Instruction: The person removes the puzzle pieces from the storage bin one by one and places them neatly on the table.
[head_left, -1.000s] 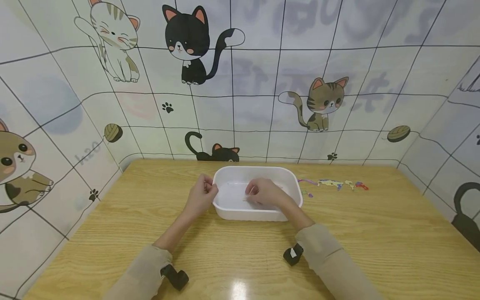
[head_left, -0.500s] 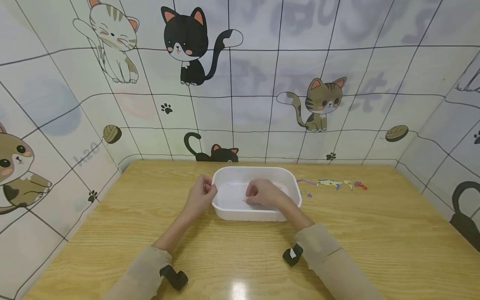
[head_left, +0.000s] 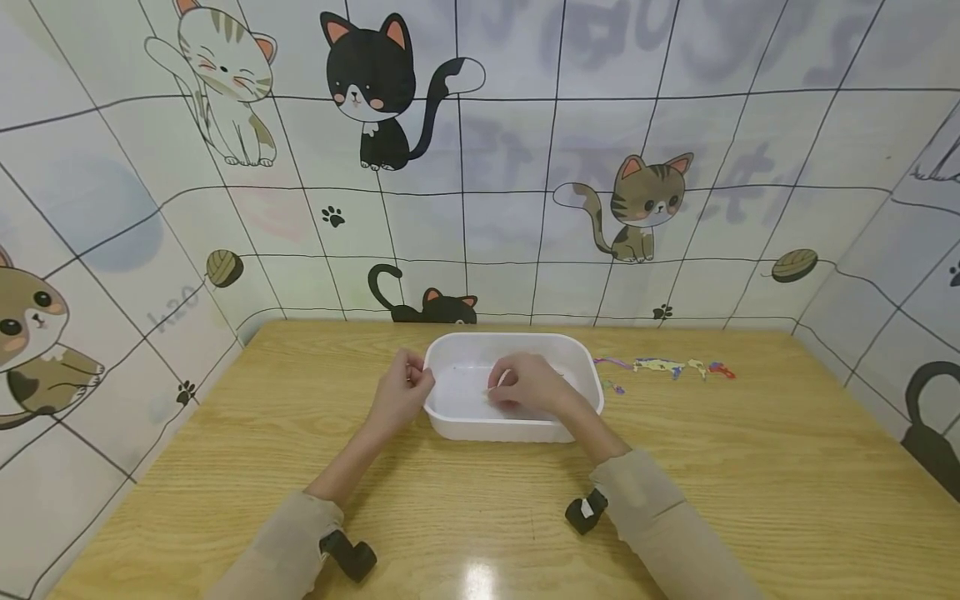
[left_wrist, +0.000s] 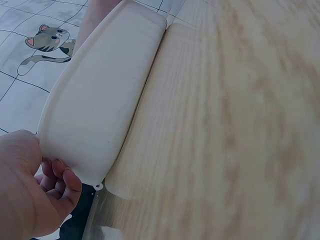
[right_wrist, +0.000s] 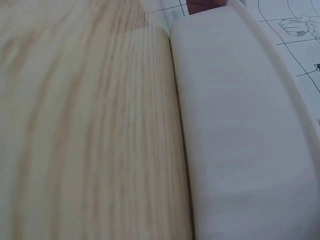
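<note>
A white plastic basin (head_left: 457,432) with rounded corners stands on the wooden table. My left hand (head_left: 400,388) grips its left end, thumb up at the rim and fingers curled below it, as the left wrist view also shows of this hand (left_wrist: 37,187). Inside the basin, my right hand (head_left: 531,386) reaches down near the middle, thumb and fingertips brought together low over the floor. A small, thin, pale thing (head_left: 487,397) shows at those fingertips, too small to name. In the right wrist view the basin's outer wall (right_wrist: 245,125) hides this hand.
Right of the basin, several small colourful flat pieces lie in a row: a purple strip (head_left: 613,362), a yellow-and-blue piece (head_left: 657,366) and a red-and-blue one (head_left: 722,370). A small green-and-purple bit (head_left: 618,389) lies nearer. A cat-print wall covering (head_left: 510,225) rises behind the table (head_left: 465,500).
My right hand's fingertips have shifted very slightly left inside the basin. The left hand keeps its grip at the rim, and the basin stays in place.
</note>
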